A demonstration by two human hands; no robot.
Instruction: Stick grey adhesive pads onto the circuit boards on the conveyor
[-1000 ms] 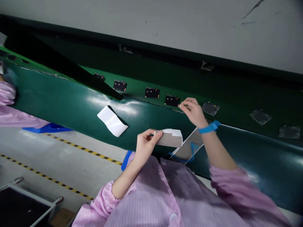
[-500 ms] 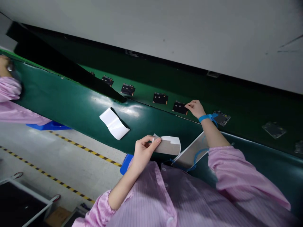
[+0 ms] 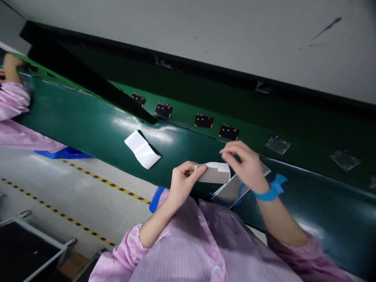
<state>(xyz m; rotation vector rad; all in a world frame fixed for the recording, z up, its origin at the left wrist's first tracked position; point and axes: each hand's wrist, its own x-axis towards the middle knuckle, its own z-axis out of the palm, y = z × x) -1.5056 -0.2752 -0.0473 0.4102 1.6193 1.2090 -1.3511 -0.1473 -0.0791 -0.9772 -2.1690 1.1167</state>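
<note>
In the head view my left hand [image 3: 185, 182] pinches a small sheet of grey labels [image 3: 214, 175] with a white backing that curls at its right end. The thumb lies on top of the sheet. My right hand [image 3: 245, 162], with a blue wrist strap [image 3: 272, 188], is just right of the sheet and apart from it. Its thumb and forefinger tips are brought together, and I see nothing between them. Behind it a dark circuit board [image 3: 229, 132] with a black cover lies on the green surface. Another black-covered board [image 3: 204, 120] lies to its left.
A curled white paper strip [image 3: 142, 149] lies on the bench [image 3: 96, 117]. A grey sheet [image 3: 232, 192] and a blue coiled cord [image 3: 239, 196] are below my right hand. Uncovered boards [image 3: 278, 145] lie to the right. A dark slanted panel [image 3: 88, 78] separates me from a co-worker's arm [image 3: 13, 84].
My right hand has drawn back from the black-covered board toward the label sheet. The boards appear slightly farther right in view. My left hand keeps its hold on the sheet.
</note>
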